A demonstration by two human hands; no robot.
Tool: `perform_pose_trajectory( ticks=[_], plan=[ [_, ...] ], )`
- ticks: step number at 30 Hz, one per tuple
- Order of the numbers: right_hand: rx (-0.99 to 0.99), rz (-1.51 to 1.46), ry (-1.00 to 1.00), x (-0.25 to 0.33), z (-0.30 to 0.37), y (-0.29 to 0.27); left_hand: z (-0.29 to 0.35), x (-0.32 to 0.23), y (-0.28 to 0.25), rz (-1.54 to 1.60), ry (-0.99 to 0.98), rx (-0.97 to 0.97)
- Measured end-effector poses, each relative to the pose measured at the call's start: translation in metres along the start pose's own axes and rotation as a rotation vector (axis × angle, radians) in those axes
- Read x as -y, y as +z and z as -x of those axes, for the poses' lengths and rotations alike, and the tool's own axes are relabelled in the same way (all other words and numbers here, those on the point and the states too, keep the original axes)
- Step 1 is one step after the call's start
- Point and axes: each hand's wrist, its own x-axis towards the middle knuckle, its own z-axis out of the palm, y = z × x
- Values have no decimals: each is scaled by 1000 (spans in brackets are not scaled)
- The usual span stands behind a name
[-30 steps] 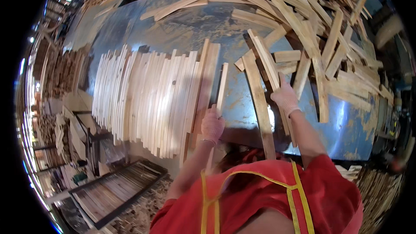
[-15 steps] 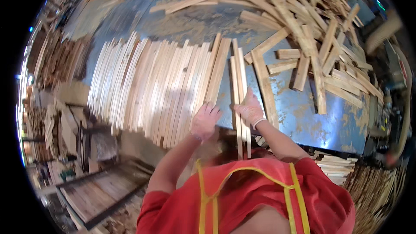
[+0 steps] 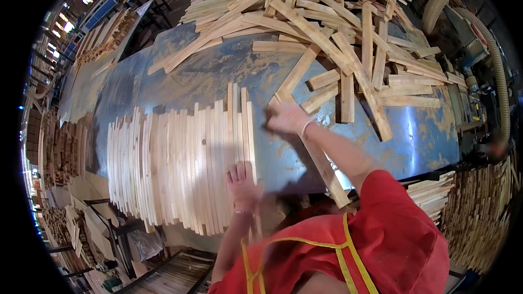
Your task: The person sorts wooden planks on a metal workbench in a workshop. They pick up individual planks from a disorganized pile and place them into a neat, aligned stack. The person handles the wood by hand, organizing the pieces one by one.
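Observation:
My left hand [image 3: 244,187] lies on the right edge of a row of pale wooden strips [image 3: 185,158], its fingers stretched along the last ones. The strips lie side by side on the blue metal table, and a few stick out farther at the far end. Out to the right, my right hand [image 3: 289,118] has its fingers bent round the far part of a wooden board [image 3: 325,174]. That board slants toward me, with its near end at the table's front edge. Part of my right hand's grip is hidden under the hand.
A jumbled heap of boards [image 3: 354,38] covers the far right of the table [image 3: 212,79], which has sawdust patches. More stacked strips [image 3: 474,218] stand below on the right. At left are other wood stacks [image 3: 62,152] and a dark metal frame [image 3: 125,245]. A ribbed hose [image 3: 498,71] hangs at right.
My right hand has left the narrow strips, which now lie against the row's right edge, and grips a board farther away. My left hand now rests on the row's edge. The view has shifted.

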Motion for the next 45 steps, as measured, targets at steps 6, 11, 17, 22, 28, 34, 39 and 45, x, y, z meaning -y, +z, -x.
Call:
perform_pose_trajectory(
  ticks=[6,11,17,22,28,34,39,45],
  plan=[
    [-667,703,215,-161,-87,-145,-26,-14,-21,1,-61,201],
    [-472,341,196,-173,-83,-144,-27,-14,-9,-81,1,3],
    [-170,-138,126,-83,81,0,-23,-18,-18,-20,-43,54],
    [-69,271,17,-70,178,103,-16,-13,-19,-3,-16,-7],
    [-49,216,339,-51,150,90,-6,-2,-7,55,-29,-80],
    [-107,-332,183,-44,152,100,18,-10,-49,195,-164,189],
    [348,-404,228,1,150,157,56,-22,-9,257,-104,-99],
    [283,-681,324,28,89,113,43,-29,-34,211,27,-77]
  ],
)
